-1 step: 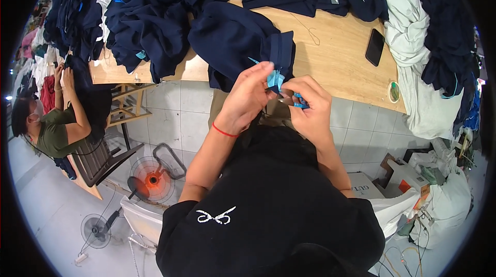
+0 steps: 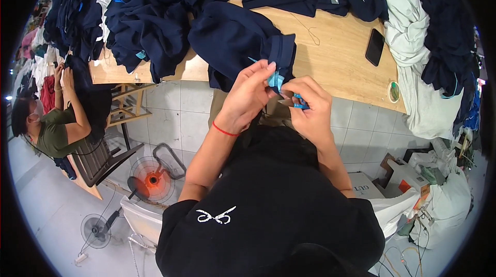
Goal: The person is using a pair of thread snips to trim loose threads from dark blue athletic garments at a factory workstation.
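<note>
A navy garment (image 2: 230, 32) lies over the table's near edge, its banded end reaching toward me. My left hand (image 2: 247, 88) pinches that end near a light blue strip (image 2: 276, 80) on the fabric. Close beside it, my right hand (image 2: 310, 102) is closed around small blue-handled thread snips (image 2: 300, 102). Their short metal blades point left toward the garment, just below the strip. The thumb and forefinger of the right hand are at the fabric edge; whether they also grip it is hard to tell.
Navy garments (image 2: 147, 29) are heaped along the wooden table (image 2: 336, 65). A black phone (image 2: 375, 47) rests at the right, near pale grey cloth (image 2: 405, 24). Fans (image 2: 153, 179) stand on the floor at left, where a co-worker (image 2: 57, 127) sits. Boxes (image 2: 364, 184) are at lower right.
The garment's banded end and the light blue strip have shifted very slightly. Both hands stay almost in the same place.
</note>
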`<move>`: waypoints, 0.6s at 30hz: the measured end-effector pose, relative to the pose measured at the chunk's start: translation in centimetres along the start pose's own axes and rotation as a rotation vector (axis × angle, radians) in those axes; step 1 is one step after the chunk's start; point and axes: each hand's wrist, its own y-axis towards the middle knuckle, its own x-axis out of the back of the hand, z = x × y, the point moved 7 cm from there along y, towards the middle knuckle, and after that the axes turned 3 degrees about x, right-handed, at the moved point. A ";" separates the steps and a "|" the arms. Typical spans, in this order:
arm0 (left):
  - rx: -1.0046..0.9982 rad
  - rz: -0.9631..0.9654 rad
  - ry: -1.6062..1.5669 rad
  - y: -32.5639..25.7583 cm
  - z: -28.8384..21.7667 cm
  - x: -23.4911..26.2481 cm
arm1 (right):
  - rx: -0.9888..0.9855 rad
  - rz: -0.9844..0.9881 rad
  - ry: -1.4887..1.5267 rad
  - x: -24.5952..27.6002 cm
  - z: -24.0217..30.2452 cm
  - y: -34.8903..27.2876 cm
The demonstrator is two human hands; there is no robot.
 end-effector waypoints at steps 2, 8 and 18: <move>-0.086 0.041 0.024 0.2 -0.6 -0.9 | -0.017 -0.020 0.006 0.5 -0.3 -0.5; -0.188 -0.019 0.078 -1.4 -1.5 -2.7 | -0.196 -0.244 0.208 1.7 -1.7 -0.9; -0.310 0.034 0.179 -3.2 -2.6 -4.0 | -0.137 -0.107 0.254 0.8 1.3 0.6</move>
